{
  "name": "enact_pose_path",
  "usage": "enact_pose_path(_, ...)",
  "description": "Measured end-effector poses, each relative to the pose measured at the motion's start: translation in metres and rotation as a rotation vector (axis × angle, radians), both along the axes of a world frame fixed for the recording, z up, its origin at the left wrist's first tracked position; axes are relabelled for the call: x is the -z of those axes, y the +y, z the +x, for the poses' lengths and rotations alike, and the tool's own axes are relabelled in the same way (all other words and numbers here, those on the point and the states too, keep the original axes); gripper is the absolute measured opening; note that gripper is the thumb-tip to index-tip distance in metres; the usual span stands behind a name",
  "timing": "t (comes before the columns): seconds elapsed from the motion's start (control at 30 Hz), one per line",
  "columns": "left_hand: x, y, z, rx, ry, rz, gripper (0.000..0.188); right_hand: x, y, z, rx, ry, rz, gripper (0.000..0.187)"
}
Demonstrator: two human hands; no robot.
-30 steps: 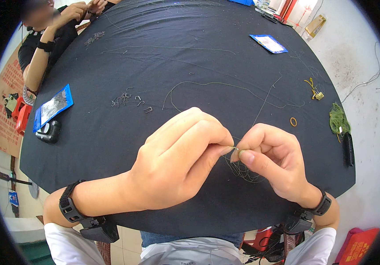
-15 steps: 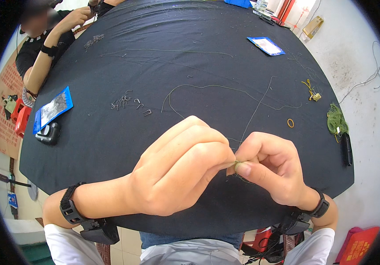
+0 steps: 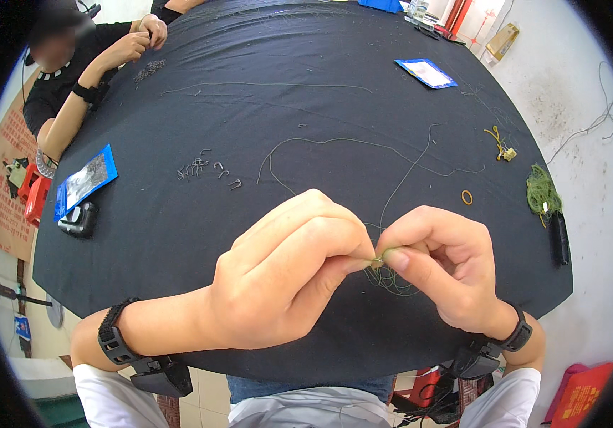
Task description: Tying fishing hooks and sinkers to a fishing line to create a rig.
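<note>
Near the front of the black-covered table, my left hand is closed, with thumb and forefinger pinching thin green fishing line. Its fingertips almost meet those of my right hand, which is curled and pinches the same line between thumb and forefinger. Loose loops of the fishing line hang just below the pinch, and strands run away from it over the cloth. Something tiny may sit between the fingertips, but it is too covered to tell. Beyond my left hand lies a small group of metal fish hooks.
Blue packets lie left and far right. A rubber ring, a yellow tied bundle and green netting-like line are on the right. At the far left a co-worker's hands work above a dark hook pile.
My fingertips have shifted slightly left and my right thumb has drawn back a little. More line loops show beneath the pinch. The co-worker's two hands have come together.
</note>
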State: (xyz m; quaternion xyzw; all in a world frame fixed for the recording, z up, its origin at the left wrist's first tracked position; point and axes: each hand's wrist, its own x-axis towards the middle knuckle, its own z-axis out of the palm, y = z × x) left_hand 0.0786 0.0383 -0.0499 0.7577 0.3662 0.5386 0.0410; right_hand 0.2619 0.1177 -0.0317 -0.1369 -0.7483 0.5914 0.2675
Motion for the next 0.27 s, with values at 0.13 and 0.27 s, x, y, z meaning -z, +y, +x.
enact_pose_path(0.13, -0.0002, -0.0003, -0.0002, -0.002, 0.004, 0.006, 0.015, 0.0022, -0.001, -0.0001, 0.03, 0.051, -0.025, 0.009)
enact_pose_path(0.27, -0.0011, -0.0013, 0.0007, -0.066, 0.032, 0.029, 0.017, -0.0005, 0.0034, 0.0032, 0.0, -0.022, -0.009, 0.012)
